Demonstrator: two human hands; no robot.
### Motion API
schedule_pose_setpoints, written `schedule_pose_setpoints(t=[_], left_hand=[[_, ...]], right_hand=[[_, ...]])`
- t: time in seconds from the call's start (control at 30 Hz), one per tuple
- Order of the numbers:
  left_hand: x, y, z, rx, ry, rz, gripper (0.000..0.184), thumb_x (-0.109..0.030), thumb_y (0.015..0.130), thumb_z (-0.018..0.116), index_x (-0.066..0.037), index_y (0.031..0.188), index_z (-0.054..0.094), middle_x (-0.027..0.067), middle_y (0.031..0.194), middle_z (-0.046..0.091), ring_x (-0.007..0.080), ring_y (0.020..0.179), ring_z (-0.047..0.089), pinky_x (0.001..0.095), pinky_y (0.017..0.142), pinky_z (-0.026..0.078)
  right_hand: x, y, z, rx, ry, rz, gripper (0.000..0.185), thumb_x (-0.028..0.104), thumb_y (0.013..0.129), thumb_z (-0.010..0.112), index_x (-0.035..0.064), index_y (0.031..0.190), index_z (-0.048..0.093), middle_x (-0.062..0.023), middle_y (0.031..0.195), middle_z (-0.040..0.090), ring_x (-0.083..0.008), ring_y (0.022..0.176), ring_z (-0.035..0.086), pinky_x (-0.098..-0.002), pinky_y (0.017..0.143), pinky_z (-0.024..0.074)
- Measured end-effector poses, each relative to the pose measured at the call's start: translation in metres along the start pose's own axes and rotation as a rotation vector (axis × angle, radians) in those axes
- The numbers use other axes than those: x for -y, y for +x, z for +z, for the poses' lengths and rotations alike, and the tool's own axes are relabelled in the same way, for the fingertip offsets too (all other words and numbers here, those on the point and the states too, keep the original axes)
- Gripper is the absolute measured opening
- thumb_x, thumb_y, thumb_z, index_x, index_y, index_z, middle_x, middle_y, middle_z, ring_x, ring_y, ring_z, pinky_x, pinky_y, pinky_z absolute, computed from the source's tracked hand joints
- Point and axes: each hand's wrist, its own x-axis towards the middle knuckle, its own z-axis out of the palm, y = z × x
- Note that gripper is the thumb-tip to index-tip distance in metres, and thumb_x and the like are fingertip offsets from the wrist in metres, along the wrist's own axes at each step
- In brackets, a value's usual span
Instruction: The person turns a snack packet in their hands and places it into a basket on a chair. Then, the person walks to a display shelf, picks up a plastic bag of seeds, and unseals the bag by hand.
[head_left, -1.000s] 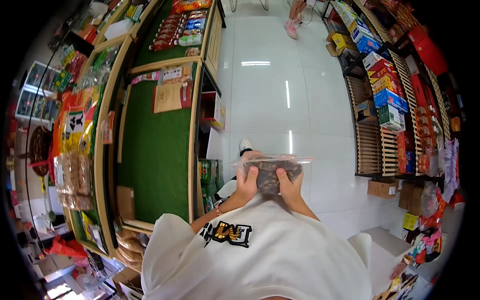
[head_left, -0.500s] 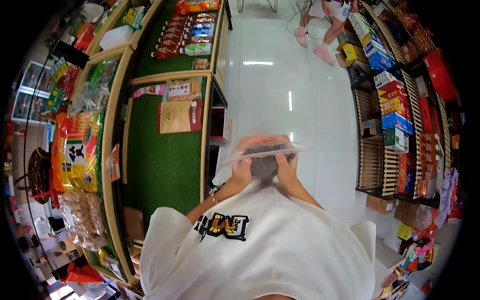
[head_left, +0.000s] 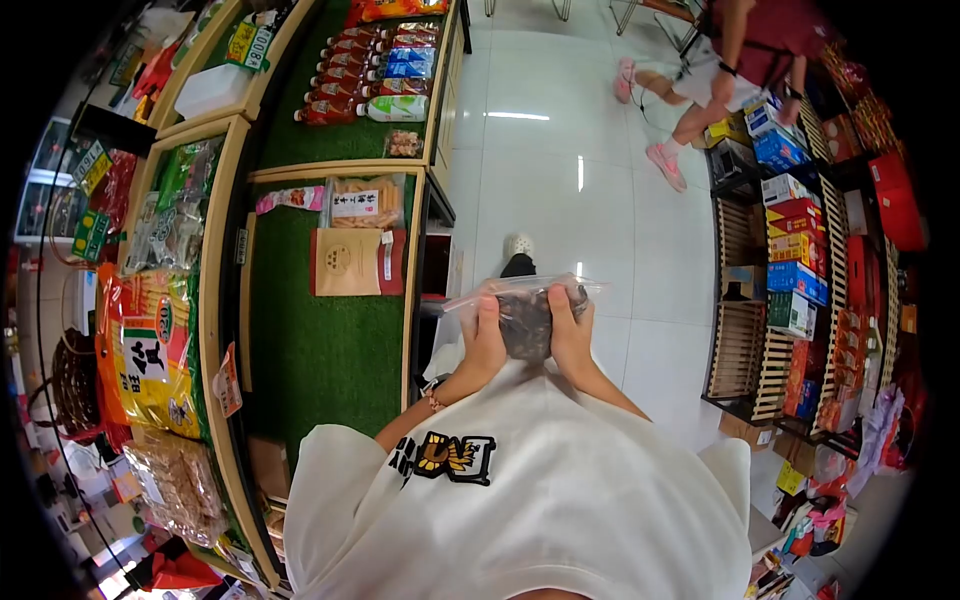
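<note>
A clear plastic bag (head_left: 526, 325) filled with dark pieces is held in front of my white shirt, over the tiled floor. What the dark pieces are, I cannot make out. My left hand (head_left: 484, 335) grips the bag's left side, thumb on the near face and fingers mostly hidden behind. On the opposite side my right hand (head_left: 571, 330) closes on it in the same way. The bag's flat transparent top edge sticks out past both hands.
Left of me, a green-lined display shelf (head_left: 330, 370) carries a brown-and-red packet (head_left: 350, 262), snack bags and several bottles (head_left: 395, 107). Another person (head_left: 735, 85) leans by the right-hand shelves of boxes (head_left: 795, 255). My shoe (head_left: 518, 245) shows on the floor.
The bag, blurred before, now appears sharp and less edge-on. One of my feet has come into view ahead. The other person appears closer and more fully in view at the right shelves.
</note>
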Motion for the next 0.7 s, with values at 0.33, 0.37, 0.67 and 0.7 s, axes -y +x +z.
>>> schedule_pose_setpoints(t=[0.33,0.37,0.67,0.7], left_hand=[[-0.005,0.132,0.025,-0.03,0.173,0.033,0.042,-0.037,0.086,0.033,0.001,0.088,0.052,0.0054,0.081,0.055,0.0122,0.074,0.05,0.0245,0.067,0.04],[-0.003,0.145,0.027,-0.025,0.176,0.018,0.041,-0.036,0.087,0.033,0.0,0.088,0.051,0.0053,0.082,0.054,0.0122,0.075,0.05,0.0246,0.068,0.04],[-0.016,0.252,0.087,0.198,0.163,0.129,0.027,-0.024,0.085,0.042,0.002,0.087,0.048,0.0056,0.097,0.043,0.0089,0.078,0.042,0.0198,0.069,0.035],[-0.023,0.26,0.093,0.241,0.157,0.099,0.03,-0.025,0.085,0.042,0.002,0.082,0.052,0.0083,0.107,0.041,0.0131,0.09,0.042,0.024,0.079,0.033]], right_hand=[[0.026,0.135,0.011,0.001,0.009,0.017,0.029,0.03,0.08,0.051,0.0009,0.08,0.053,-0.0015,0.076,0.052,-0.0079,0.069,0.045,-0.0222,0.061,0.0381],[0.028,0.148,0.012,0.0,0.017,0.017,0.029,0.03,0.08,0.051,0.0009,0.08,0.053,-0.0015,0.076,0.052,-0.0079,0.069,0.045,-0.0222,0.061,0.0381],[0.035,0.246,-0.026,0.021,0.222,-0.235,0.029,0.021,0.076,0.054,0.0001,0.095,0.049,-0.0062,0.097,0.048,-0.0136,0.093,0.042,-0.025,0.082,0.0321],[0.038,0.252,-0.03,0.013,0.194,-0.288,0.029,0.019,0.075,0.055,0.0001,0.097,0.048,-0.0067,0.1,0.046,-0.0147,0.096,0.04,-0.0261,0.083,0.0309]])
